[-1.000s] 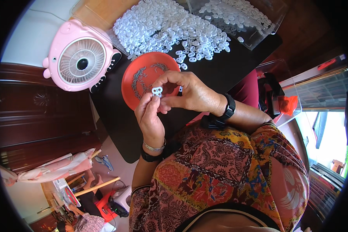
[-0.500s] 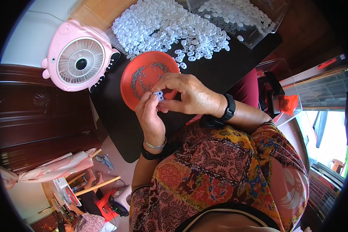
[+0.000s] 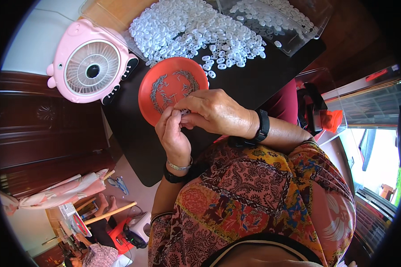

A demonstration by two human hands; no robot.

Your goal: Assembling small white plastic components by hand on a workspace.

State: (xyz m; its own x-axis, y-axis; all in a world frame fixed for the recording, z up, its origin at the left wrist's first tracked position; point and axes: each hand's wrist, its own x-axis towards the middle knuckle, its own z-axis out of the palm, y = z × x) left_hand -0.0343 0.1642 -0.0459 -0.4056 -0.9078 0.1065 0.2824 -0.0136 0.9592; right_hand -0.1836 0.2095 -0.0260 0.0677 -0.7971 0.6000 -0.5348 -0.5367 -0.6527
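My left hand [image 3: 173, 138] pinches a small white oval plastic piece with two holes [image 3: 184, 112] at its fingertips. My right hand [image 3: 218, 112] closes over the same piece from the other side, its index finger bent across the top and its thumb beneath. The fingers cover most of the piece, and whether a metal pin is also between them cannot be made out. Just behind my fingertips stands a red round bowl [image 3: 143, 95], with many short grey metal pins or screws [image 3: 156, 91] scattered inside.
A big heap of white two-holed pieces [image 3: 182, 31] covers the far part of the black table [image 3: 133, 147]. A clear bin [image 3: 298, 42] with more pieces stands far right. At the left is a pink animal-shaped fan [image 3: 62, 84]. Another person [image 3: 103, 256] sits far lower left.
My right index finger has come down over the white piece, hiding more of it. Both hands stay almost in the same place by the bowl.
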